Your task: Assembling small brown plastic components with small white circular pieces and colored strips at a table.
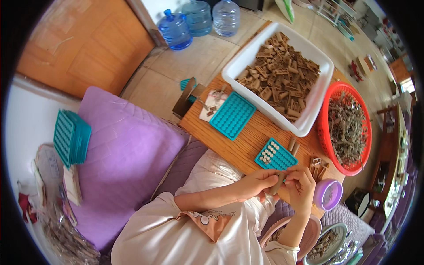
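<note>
My left hand (260, 181) and my right hand (301, 185) meet over the near edge of the wooden table (247, 141). Together they hold a small brown wooden piece (279, 182), fingers closed on it. Just beyond them lies a teal perforated tray (275, 157), partly filled with small pale pieces. Two brown pieces (293, 145) rest beside that tray. A second, unfilled teal tray (232, 115) lies farther along the table.
A white tub (309, 119) full of brown wooden pieces and a red basket (329, 141) of grey scraps stand beyond. A purple cup (327, 194), a stack of teal trays (71, 137) on a purple cushion (128, 159), and water bottles (198, 20) surround me.
</note>
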`<action>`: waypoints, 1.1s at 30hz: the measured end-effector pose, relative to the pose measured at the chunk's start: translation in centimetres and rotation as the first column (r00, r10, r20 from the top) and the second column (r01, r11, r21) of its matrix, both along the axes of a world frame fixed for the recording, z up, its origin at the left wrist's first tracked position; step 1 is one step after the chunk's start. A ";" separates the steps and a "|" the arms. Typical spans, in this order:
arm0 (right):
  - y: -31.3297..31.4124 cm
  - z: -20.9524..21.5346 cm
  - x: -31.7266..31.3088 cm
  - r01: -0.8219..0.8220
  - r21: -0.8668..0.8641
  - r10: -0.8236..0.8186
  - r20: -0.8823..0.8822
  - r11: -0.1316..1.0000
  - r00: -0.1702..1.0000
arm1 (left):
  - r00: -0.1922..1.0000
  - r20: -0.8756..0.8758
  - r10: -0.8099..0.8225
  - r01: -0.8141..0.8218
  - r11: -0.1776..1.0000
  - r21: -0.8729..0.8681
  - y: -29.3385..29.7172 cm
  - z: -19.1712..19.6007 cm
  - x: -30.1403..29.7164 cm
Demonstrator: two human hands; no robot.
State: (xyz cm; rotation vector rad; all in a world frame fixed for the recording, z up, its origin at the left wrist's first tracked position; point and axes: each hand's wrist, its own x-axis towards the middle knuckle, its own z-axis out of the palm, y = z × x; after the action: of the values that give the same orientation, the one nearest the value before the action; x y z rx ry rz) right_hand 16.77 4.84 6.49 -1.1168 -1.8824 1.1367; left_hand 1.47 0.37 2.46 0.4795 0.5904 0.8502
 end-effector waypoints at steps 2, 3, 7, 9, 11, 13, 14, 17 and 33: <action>0.0 -0.2 0.1 -0.031 0.037 0.030 0.034 0.999 0.999 | 1.000 0.011 0.001 -0.001 1.000 -0.028 -0.2 0.1 0.0; 0.0 -0.3 -0.1 -0.042 0.070 0.037 0.075 0.997 0.997 | 1.000 0.007 0.018 -0.017 1.000 -0.025 -0.2 0.1 -0.1; 0.1 -0.5 0.0 -0.094 0.052 0.086 0.146 0.994 0.986 | 0.998 -0.065 -0.012 0.014 0.999 0.037 -0.5 -0.4 0.0; 0.2 -0.6 0.6 -0.134 0.023 0.129 0.150 0.991 0.980 | 0.995 -0.092 -0.036 0.041 0.997 0.059 -0.4 -0.9 0.0; 0.0 -0.9 1.4 -0.156 -0.012 0.156 0.154 0.988 0.976 | 0.992 -0.051 -0.117 0.120 0.991 0.058 -0.3 -1.1 0.2; -0.5 -1.5 2.3 -0.193 -0.192 0.196 -0.004 0.962 0.981 | 0.986 -0.003 -0.168 0.168 0.982 0.086 -0.2 -1.1 0.4; -0.5 -1.4 2.8 -0.171 -0.191 0.175 0.003 0.966 0.985 | 0.977 0.041 -0.209 0.203 0.972 0.115 0.0 -0.8 0.5; -1.2 -0.9 4.5 -0.238 0.056 0.239 -0.012 0.970 0.971 | 0.990 0.047 -0.133 0.132 0.991 0.010 -0.4 0.8 1.3; -18.6 -8.0 26.0 0.649 -0.282 -0.333 0.678 0.706 0.656 | 0.903 -0.231 0.363 -0.265 0.892 0.367 6.4 2.0 -5.5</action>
State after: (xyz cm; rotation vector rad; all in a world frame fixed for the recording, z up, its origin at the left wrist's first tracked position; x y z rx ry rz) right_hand 42.74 -13.77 -1.55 -2.3733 -1.4814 1.0250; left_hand -4.04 6.75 4.50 0.8392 0.8214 1.2129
